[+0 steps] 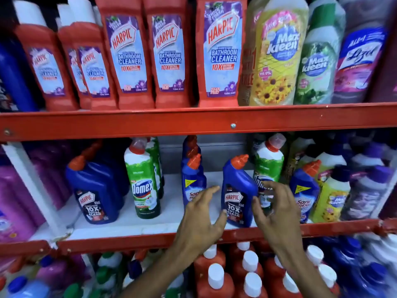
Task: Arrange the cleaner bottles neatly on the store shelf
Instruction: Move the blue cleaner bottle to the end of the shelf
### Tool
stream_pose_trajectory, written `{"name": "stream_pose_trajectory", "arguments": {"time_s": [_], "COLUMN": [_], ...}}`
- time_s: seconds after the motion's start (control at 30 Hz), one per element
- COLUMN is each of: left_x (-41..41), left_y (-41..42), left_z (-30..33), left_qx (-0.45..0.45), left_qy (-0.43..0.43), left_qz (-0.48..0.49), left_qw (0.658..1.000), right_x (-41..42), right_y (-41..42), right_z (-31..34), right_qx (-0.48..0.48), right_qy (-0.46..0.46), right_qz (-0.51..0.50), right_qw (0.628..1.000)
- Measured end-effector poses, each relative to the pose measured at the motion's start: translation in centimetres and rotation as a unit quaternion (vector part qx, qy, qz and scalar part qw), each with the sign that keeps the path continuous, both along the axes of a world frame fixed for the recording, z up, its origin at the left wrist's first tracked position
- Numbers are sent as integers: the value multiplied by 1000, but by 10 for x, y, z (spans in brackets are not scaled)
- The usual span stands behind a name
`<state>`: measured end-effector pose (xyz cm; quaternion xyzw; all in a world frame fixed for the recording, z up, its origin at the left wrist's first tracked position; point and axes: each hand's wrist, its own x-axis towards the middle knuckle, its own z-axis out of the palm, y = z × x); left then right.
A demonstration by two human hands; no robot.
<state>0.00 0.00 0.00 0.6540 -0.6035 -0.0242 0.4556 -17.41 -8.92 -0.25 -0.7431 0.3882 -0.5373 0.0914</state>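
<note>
A blue Harpic bottle (238, 190) with an orange cap stands slightly tilted near the front of the middle shelf (129, 229). My left hand (202, 220) is at its left with fingers spread, the thumb tip touching the bottle's lower left edge. My right hand (277, 211) is at its right with fingers curled and apart, the thumb against the bottle's side. Neither hand is closed around it. A green Domex bottle (268, 164) stands just behind, partly hidden by my right fingers. A blue Sani Fresh bottle (193, 181) stands to the left.
On the same shelf stand another blue Harpic bottle (94, 190), a green Domex bottle (144, 186), a Sani Fresh bottle (305, 190) and a yellow Max Kleen bottle (330, 196). Red Harpic bathroom cleaners (221, 52) fill the shelf above. Red white-capped bottles (217, 282) crowd the shelf below.
</note>
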Motion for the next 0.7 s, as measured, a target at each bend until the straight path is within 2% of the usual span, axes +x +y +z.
{"name": "stream_pose_trajectory", "arguments": {"time_s": [0.13, 0.23, 0.33, 0.53, 0.7], "left_x": [-7, -5, -5, -4, 19], "left_y": [-32, -55, -61, -23, 27], "left_z": [-7, -21, -30, -38, -18], "left_qx": [83, 89, 61, -81, -194], "left_qy": [115, 167, 210, 239, 236], "left_qz": [-1, -12, -24, -21, 23], "left_qw": [990, 982, 976, 967, 952], "right_x": [2, 3, 1, 4, 39], "right_y": [-5, -14, -18, 7, 41], "right_z": [-20, -25, -26, -21, 2], "right_qx": [163, 210, 238, 190, 129], "right_qy": [-24, 0, -15, -53, -98], "right_qz": [31, 72, 103, 144, 194], "right_qw": [986, 975, 966, 970, 968]}}
